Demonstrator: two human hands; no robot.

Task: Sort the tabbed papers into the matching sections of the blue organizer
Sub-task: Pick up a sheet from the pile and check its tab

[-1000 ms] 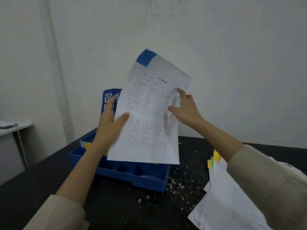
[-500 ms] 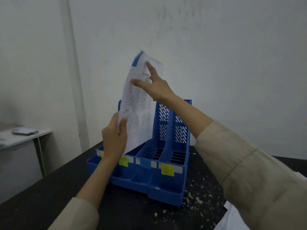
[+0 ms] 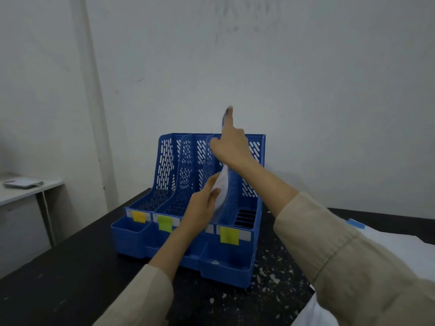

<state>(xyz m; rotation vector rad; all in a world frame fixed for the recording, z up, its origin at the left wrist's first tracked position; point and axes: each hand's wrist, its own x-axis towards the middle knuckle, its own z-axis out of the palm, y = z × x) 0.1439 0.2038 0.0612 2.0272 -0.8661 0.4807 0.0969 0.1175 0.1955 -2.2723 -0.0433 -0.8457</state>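
Left hand (image 3: 203, 209): fingers and thumb curled, pinching the lower front edge of the tabbed paper (image 3: 222, 192). Right hand (image 3: 231, 147): index finger extended upward along the sheet's top edge, remaining fingers curled; whether they clasp the sheet cannot be told.

Head view, items:
- Tabbed paper: white, upright and bowed, standing in the third section from the left of the blue organizer (image 3: 164, 165), against the divider on that section's right side. Blue corner just visible beside the raised fingertip.
- Blue organizer: four perforated upright sections, on the black table (image 3: 70, 267). Front labels: orange tab (image 3: 138, 217) on the first section, green tab (image 3: 165, 223) on the second, yellow-green tab (image 3: 229, 236) on the fourth; the third section's label is hidden behind the left hand.
- Loose white papers (image 3: 400, 248): lying flat at right, well apart from the organizer, partly hidden by the right sleeve.
- White specks on the table surface near the organizer's right front corner.
- Grey side table (image 3: 26, 192) at far left, against the wall.
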